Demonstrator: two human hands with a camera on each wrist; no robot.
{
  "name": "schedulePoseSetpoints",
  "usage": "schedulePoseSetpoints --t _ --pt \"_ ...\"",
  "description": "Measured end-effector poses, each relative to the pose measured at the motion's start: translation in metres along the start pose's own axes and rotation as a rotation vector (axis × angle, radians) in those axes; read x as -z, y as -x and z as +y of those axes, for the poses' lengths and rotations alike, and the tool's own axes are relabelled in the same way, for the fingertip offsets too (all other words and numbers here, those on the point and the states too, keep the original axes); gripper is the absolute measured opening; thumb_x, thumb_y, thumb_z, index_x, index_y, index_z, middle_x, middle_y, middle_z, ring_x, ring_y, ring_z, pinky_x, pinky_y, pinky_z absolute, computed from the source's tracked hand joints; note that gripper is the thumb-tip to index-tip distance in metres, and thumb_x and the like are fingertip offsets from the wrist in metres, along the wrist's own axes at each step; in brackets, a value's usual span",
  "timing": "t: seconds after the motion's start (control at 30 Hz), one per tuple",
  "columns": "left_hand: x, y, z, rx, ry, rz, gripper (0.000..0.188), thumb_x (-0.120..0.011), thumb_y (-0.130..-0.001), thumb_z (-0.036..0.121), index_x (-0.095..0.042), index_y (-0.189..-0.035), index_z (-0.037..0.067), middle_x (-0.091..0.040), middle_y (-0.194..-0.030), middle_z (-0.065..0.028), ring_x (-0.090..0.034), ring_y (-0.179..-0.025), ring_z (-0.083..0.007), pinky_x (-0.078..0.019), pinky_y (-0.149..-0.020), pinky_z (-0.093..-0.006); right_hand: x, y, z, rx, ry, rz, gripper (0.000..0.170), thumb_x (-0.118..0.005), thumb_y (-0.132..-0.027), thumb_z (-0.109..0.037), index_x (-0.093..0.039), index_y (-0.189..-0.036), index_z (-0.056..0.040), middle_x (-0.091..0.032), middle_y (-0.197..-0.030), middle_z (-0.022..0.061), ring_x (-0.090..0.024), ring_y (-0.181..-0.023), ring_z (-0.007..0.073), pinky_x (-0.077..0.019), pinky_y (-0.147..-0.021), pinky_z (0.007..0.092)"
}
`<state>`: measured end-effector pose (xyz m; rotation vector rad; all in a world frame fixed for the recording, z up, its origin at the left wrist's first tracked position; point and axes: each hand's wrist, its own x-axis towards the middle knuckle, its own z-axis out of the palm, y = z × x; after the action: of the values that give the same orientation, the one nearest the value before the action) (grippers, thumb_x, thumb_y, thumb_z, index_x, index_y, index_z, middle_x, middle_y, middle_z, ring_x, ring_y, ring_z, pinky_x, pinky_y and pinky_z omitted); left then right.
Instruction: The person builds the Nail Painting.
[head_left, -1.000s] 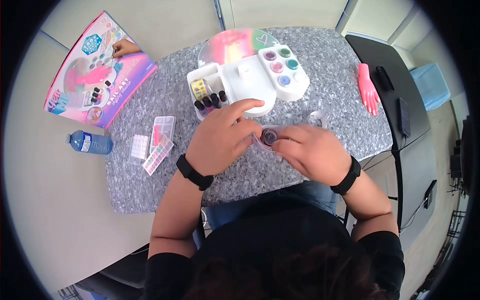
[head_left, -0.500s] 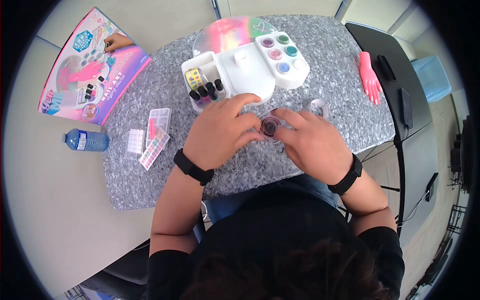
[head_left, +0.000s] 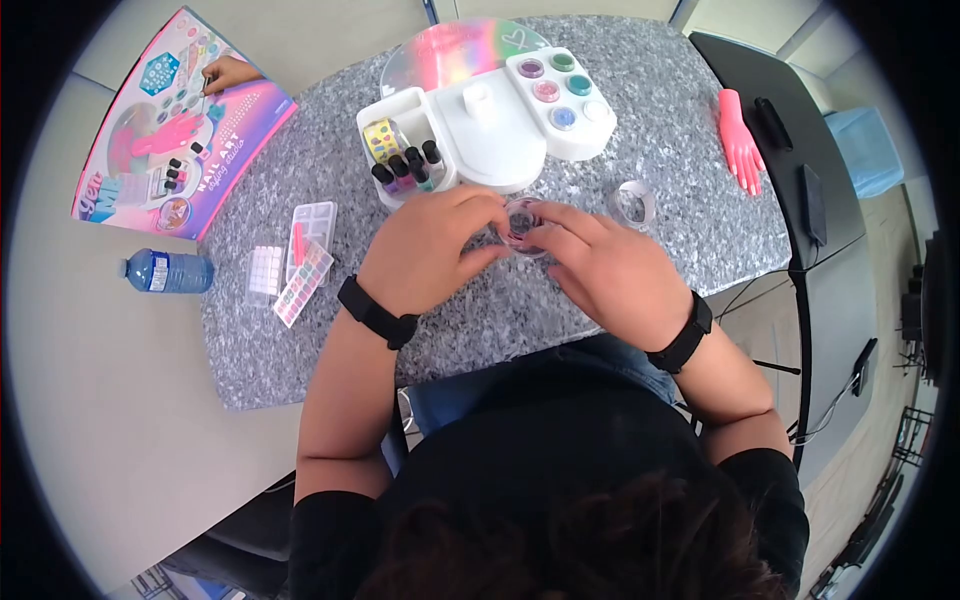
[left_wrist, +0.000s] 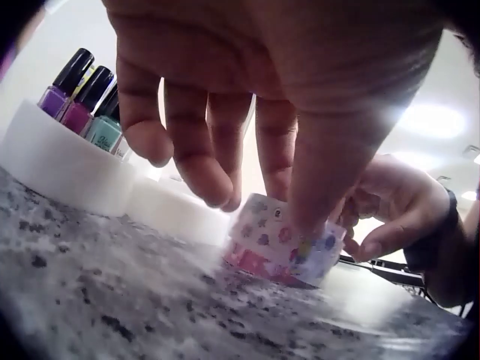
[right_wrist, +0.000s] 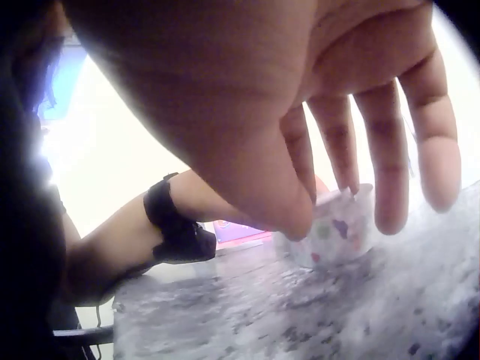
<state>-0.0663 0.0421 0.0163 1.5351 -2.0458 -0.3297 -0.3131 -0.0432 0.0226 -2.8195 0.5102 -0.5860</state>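
A patterned sticker tape roll stands on edge on the granite table, in front of the white nail-art station. My left hand pinches it from the left; in the left wrist view, the thumb lies against the printed side of the roll. From the other side my right hand holds the roll between thumb and fingertips, its outer fingers hanging straighter. The print shows small coloured shapes above a pink band. A second, pale ring-shaped roll sits just beyond my right hand.
Several nail polish bottles and a yellow roll sit in the station. A pink model hand lies at the right. At the left are a compartment tray, a sticker sheet, a water bottle and the kit box.
The roll's dark, spiral-wound inside faced up earlier; now its centre looks open. Both hands and the roll have moved slightly away from the body, and the pale ring has come fully into sight.
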Motion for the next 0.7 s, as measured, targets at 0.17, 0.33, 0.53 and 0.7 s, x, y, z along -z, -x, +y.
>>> schedulePoseSetpoints --t 0.17,0.33,0.53,0.7 --pt "-0.002 0.001 0.004 0.101 0.013 -0.032 0.032 -0.086 -0.088 0.018 -0.068 -0.113 0.013 -0.074 -0.108 -0.0041 -0.069 -0.086 -0.0262 -0.0550 -0.078 -0.0417 0.019 0.010 0.011 -0.083 -0.048 0.102 0.034 -0.077 -0.090 -0.013 -0.066 -0.122 -0.0114 -0.068 -0.125 0.0077 -0.072 -0.097 0.0329 -0.0602 -0.081 0.0449" --pt "0.000 0.001 0.004 0.190 0.115 -0.187 0.036 -0.087 -0.089 0.025 -0.069 -0.119 0.015 -0.073 -0.105 -0.0037 -0.068 -0.085 -0.0240 -0.0529 -0.076 -0.0401 0.020 0.034 0.039 -0.432 0.169 -0.035 0.022 -0.077 -0.093 -0.014 -0.069 -0.113 -0.0111 -0.071 -0.113 0.0085 -0.073 -0.094 0.0366 -0.0590 -0.078 0.0468" --pt "0.004 -0.005 0.024 0.062 0.147 0.063 0.045 -0.090 -0.086 0.022 -0.069 -0.125 0.014 -0.075 -0.126 -0.0030 -0.068 -0.094 -0.0249 -0.0529 -0.085 -0.0426 0.021 0.019 0.023 -0.192 0.105 0.057 0.024 -0.070 -0.090 -0.006 -0.072 -0.112 -0.0170 -0.070 -0.110 0.0043 -0.074 -0.090 0.0314 -0.0595 -0.069 0.0437" --pt "0.010 -0.006 0.023 -0.145 0.033 0.125 0.039 -0.091 -0.077 0.017 -0.070 -0.110 0.016 -0.066 -0.147 -0.0036 -0.069 -0.103 -0.0254 -0.0523 -0.093 -0.0425 0.026 0.007 -0.002 -0.004 -0.109 0.055 0.027 -0.071 -0.090 -0.007 -0.072 -0.112 -0.0208 -0.067 -0.107 0.0010 -0.074 -0.087 0.0258 -0.0589 -0.065 0.0389"
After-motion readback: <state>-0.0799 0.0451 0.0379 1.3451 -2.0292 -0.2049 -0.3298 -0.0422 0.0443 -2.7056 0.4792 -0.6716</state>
